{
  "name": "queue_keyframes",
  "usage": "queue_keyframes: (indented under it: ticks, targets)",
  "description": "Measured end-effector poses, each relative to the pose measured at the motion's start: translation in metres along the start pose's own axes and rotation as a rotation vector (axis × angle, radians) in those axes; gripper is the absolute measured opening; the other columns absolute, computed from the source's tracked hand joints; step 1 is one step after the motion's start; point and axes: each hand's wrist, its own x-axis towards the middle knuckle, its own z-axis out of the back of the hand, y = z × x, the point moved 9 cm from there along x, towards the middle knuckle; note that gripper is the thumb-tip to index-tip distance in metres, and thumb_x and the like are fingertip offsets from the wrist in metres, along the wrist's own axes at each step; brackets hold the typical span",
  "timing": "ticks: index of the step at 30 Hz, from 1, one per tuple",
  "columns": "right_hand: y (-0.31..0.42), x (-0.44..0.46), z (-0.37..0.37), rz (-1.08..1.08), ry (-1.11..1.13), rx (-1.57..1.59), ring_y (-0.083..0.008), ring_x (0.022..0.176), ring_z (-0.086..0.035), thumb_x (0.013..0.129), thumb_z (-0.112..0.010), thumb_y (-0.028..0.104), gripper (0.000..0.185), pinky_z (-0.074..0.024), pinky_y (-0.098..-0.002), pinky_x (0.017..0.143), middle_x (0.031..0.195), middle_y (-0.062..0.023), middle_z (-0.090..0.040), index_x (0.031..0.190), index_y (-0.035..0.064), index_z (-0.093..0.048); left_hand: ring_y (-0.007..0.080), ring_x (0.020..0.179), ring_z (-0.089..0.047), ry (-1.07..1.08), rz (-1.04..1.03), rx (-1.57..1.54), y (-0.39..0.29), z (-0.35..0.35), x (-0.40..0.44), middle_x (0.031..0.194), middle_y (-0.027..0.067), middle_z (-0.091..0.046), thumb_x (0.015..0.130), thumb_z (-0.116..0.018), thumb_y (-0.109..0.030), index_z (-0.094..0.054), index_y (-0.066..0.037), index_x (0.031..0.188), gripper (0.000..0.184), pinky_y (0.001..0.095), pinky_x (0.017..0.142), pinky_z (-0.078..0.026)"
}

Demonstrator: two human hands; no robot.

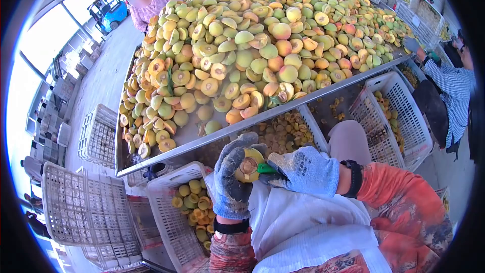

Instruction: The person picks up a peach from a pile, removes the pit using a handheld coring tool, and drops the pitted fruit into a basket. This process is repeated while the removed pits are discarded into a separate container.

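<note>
My left hand (231, 182), in a grey-blue work glove, is closed around a peach half (247, 168) with its cut face turned up. In the other glove, my right hand (309, 173) grips a small pitting tool by its green handle (266, 168). The tool's end is at the cut face of the peach; its tip is too small to make out. Both hands are above my white apron (298, 222), close to the front edge of a metal table (242, 127) heaped with peaches (242, 58), many of them halved.
A white crate (164, 217) below my left hand holds peach halves. Under the table edge lie pits and scraps (290, 129). Another crate (409, 106) stands at the right. Stacked crates (83, 197) are at the left. Co-workers (449, 86) work around the table.
</note>
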Motion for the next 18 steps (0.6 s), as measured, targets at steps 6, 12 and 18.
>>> queue_keyframes:
  ticks: [6,12,18]
  targets:
    - [-0.002,-0.003,0.007,-0.009,-0.045,0.019,-0.0297,0.054,-0.057,0.078,-0.063,0.036,0.038,-0.0439,-0.038,0.047,0.066,-0.0127,-0.058,0.097,0.0044,-0.054,0.0281,0.098,-0.058,0.014,-0.011,0.032,-0.006,-0.011,-0.002,0.11,0.0161,-0.057,0.081,-0.054,-0.019,-0.052,0.005,0.112,0.039,0.0367,0.085,-0.047]
    - [0.001,0.001,0.018,-0.039,-0.141,-0.022,-0.0298,0.052,-0.056,0.078,-0.063,0.037,0.036,-0.0433,-0.0382,0.045,0.065,-0.0123,-0.057,0.092,0.0056,-0.053,0.0308,0.097,-0.057,0.012,-0.585,0.874,-0.046,-0.035,-0.01,0.107,0.0178,-0.057,0.08,-0.055,-0.023,-0.051,0.006,0.112,0.042,0.0401,0.083,-0.048]
    - [-0.002,-0.007,0.007,-0.013,0.003,0.002,-0.0306,0.048,-0.055,0.081,-0.059,0.04,0.038,-0.0432,-0.0391,0.044,0.062,-0.0131,-0.056,0.098,0.0059,-0.055,0.0301,0.101,-0.057,-0.036,-0.035,0.067,-0.007,-0.013,-0.013,0.111,0.0176,-0.056,0.072,-0.062,-0.012,-0.052,0.004,0.111,0.044,0.0367,0.083,-0.049]
